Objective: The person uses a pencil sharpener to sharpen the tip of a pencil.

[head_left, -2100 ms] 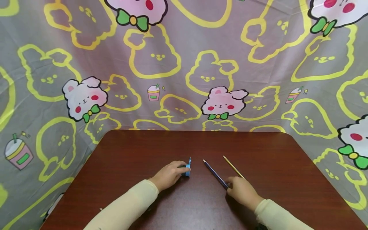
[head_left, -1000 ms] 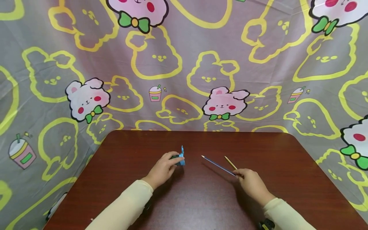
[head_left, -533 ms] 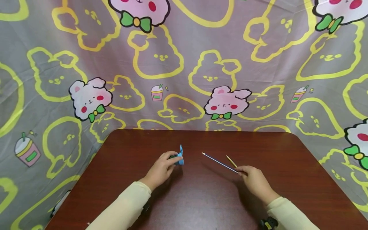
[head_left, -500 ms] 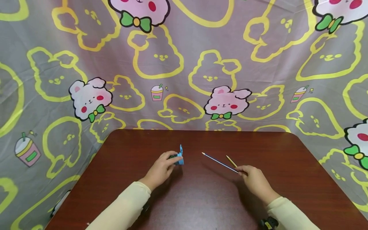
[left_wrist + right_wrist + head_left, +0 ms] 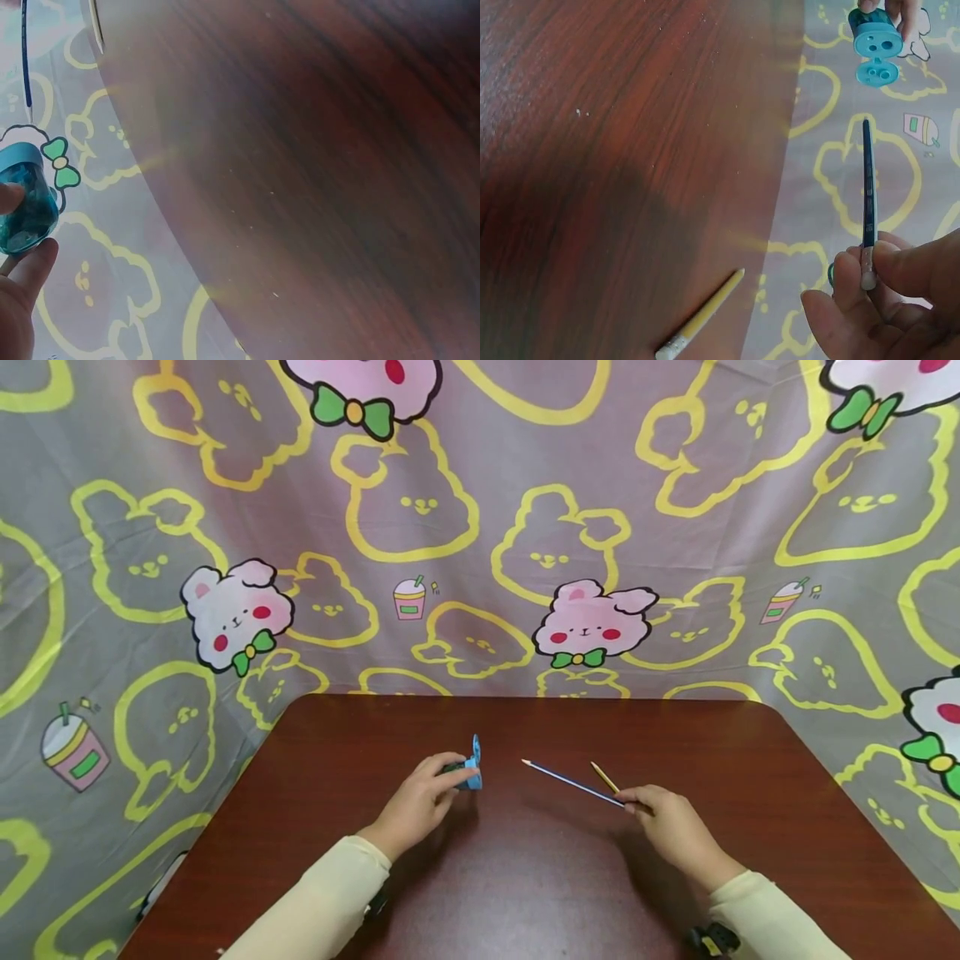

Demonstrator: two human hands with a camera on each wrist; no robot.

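My left hand (image 5: 412, 806) grips a teal pencil sharpener (image 5: 471, 775) above the table. Its round lid (image 5: 877, 73) hangs flipped open, and the right wrist view shows sharpening holes in the top. A see-through body (image 5: 30, 210) appears in the left wrist view, with a finger across it. My right hand (image 5: 678, 827) pinches a dark blue pencil (image 5: 573, 783) near its eraser end, between thumb and fingers. The pencil's tip points toward the sharpener, with a gap between them. Below the right hand a yellow pencil (image 5: 705, 311) lies on the table, partly hidden in the head view.
The dark red-brown wooden table (image 5: 525, 877) has rounded back corners. Behind and beside it hangs a grey cloth (image 5: 480, 485) printed with rabbits and cups. Small pale specks (image 5: 583, 112) dot the tabletop.
My right hand has raised the blue pencil off the table and moved right and away. The left hand has lifted the sharpener and shifted slightly left. During the last half second both barely moved.
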